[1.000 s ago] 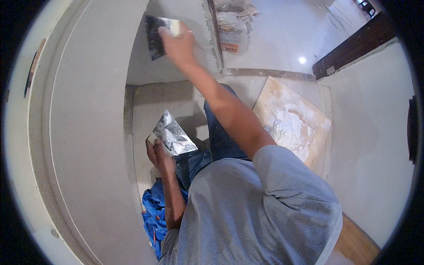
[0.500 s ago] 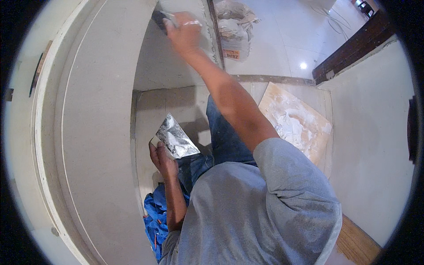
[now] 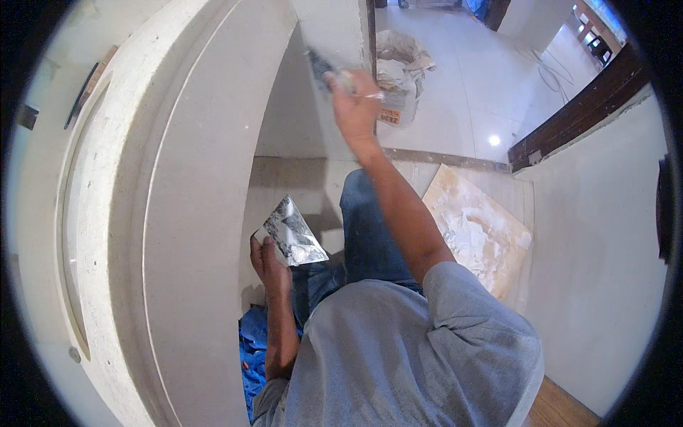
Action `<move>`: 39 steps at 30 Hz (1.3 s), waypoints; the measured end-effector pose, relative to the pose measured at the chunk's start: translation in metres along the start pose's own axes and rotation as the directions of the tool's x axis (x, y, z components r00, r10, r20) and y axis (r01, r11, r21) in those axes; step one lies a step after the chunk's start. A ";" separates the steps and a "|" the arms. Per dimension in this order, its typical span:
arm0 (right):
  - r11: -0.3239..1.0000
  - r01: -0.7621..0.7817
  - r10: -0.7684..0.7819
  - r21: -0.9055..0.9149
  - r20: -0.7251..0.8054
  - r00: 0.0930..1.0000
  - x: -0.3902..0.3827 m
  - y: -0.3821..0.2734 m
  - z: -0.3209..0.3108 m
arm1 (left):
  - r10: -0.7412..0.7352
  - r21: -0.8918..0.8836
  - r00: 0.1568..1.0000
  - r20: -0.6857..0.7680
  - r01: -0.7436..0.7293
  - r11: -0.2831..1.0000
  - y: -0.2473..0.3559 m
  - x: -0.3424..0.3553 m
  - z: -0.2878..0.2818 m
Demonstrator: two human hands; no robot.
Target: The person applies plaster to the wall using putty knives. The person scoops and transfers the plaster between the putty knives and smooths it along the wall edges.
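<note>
A blade (image 3: 318, 70), motion-blurred, is at the pale wall (image 3: 288, 117) ahead; whether they touch cannot be told. The right hand (image 3: 358, 99) grips it, fingers closed. Lower left, the left hand (image 3: 270, 262) pinches a shiny plate (image 3: 293, 231). At right, a board (image 3: 448, 181) bears white paste (image 3: 466, 238). This looks like smoothing; the next stroke would call for a flat, steady blade.

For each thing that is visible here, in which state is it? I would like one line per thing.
Left hand: closed around the left blade.
Left blade: held tilted, its face smeared.
Right hand: gripping the right blade.
Right blade: blurred, near the wall; contact unclear.
Board: on the floor, smeared with white paste.
Sack: crumpled.
Cable: loosely looped.
</note>
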State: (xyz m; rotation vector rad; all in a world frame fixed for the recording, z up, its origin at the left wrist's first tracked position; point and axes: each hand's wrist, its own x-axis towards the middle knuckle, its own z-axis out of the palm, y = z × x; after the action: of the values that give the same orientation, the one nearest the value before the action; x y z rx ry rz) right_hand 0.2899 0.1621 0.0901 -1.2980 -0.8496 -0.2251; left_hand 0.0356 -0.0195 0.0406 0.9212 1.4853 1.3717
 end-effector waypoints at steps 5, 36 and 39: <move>0.979 0.157 -0.181 0.128 0.196 0.964 0.001 -0.016 0.048 | 0.054 -0.123 0.988 0.142 -0.037 0.992 0.001 0.004 0.000; 0.637 -0.724 0.348 0.263 0.741 0.575 -0.041 0.007 -0.032 | -0.238 -0.382 0.970 0.045 0.236 0.893 -0.004 -0.005 0.003; 0.265 -0.958 0.290 0.114 0.938 0.192 -0.068 -0.021 -0.059 | -0.141 -0.428 0.964 0.225 0.227 0.875 -0.023 0.011 0.003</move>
State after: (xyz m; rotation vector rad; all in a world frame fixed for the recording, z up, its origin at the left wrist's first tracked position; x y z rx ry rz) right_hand 0.2561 0.0816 0.0597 -0.7914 -0.7652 1.5493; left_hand 0.0354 -0.0108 0.0163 0.5744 1.0181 1.3657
